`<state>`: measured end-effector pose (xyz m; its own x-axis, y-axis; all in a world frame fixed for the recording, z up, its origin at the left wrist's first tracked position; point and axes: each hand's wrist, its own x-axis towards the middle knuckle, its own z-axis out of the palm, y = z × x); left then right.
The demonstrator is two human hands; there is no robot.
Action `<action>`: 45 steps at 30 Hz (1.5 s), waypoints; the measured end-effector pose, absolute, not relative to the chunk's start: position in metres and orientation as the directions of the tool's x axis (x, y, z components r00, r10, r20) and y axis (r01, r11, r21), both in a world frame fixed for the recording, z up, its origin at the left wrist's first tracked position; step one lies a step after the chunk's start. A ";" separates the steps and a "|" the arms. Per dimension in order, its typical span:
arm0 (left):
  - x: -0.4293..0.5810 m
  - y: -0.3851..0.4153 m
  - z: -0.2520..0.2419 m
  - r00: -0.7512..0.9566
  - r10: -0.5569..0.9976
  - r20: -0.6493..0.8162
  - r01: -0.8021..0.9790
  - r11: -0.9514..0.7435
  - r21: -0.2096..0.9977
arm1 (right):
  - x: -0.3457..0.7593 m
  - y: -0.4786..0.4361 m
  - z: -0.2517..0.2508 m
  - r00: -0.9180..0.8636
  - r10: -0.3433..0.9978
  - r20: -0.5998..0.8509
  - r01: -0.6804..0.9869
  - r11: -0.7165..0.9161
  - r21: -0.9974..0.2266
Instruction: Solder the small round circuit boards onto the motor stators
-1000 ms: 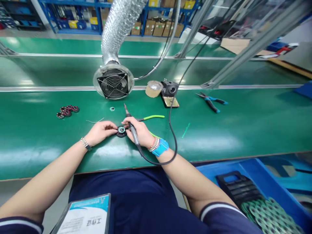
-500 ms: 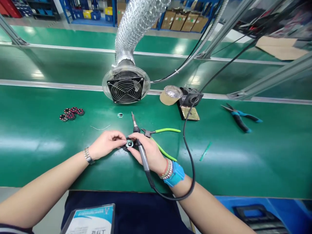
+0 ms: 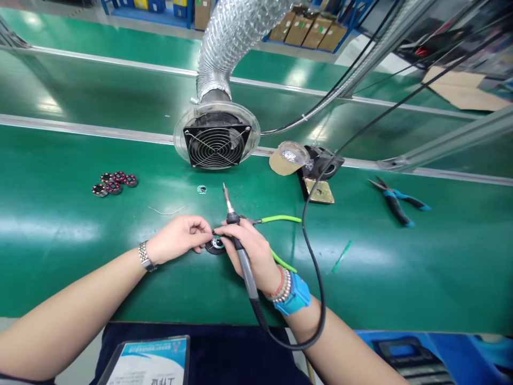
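A small round circuit board (image 3: 217, 243) with a dark round base under it lies between my two hands on the green bench. My left hand (image 3: 182, 237) is closed, thumb and forefinger pinched at the board's upper left edge. Held across my right hand (image 3: 256, 254) is a soldering iron (image 3: 245, 262), its bare tip pointing up and away from the board. That hand's fingertips also touch the board's upper right side. Green-handled cutters (image 3: 280, 218) lie partly hidden behind my right hand. A thin solder wire (image 3: 166, 212) rests beyond my left hand.
A fume extractor fan (image 3: 217, 147) hangs over the bench. Several round parts (image 3: 114, 183) sit at left, and another small board (image 3: 201, 189) lies ahead. At right are an iron stand (image 3: 320, 166), a tape roll (image 3: 285, 160), blue-black pliers (image 3: 395, 203) and a green strip (image 3: 342, 256).
The view has shifted slightly. My fingertips have moved to the board's upper edge, and more of its dark base shows. The soldering iron stays in my right hand.
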<state>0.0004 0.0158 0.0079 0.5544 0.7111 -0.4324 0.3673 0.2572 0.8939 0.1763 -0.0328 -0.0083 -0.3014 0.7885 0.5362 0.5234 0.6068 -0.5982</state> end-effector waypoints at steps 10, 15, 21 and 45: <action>0.002 0.012 0.006 0.531 0.729 -0.432 0.305 0.311 0.900 | 0.173 -0.036 -0.005 -0.329 0.763 0.557 0.526 0.638 -0.563; 0.000 0.012 0.006 0.565 0.717 -0.409 0.299 0.284 0.911 | 0.180 -0.047 0.007 -0.261 0.771 0.580 0.531 0.617 -0.581; -0.001 0.014 0.003 0.599 0.723 -0.344 0.275 0.217 0.937 | 0.201 -0.064 0.025 -0.244 0.736 0.632 0.535 0.645 -0.546; 0.000 0.014 -0.001 0.596 0.724 -0.348 0.278 0.220 0.935 | 0.197 -0.062 0.022 -0.270 0.830 0.488 0.423 0.557 -0.715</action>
<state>-0.0004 0.0141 -0.0013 0.5958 0.7238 -0.3481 0.2784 0.2204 0.9348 0.1969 -0.0616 0.0223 -0.2703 0.8302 0.4875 0.4230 0.5573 -0.7145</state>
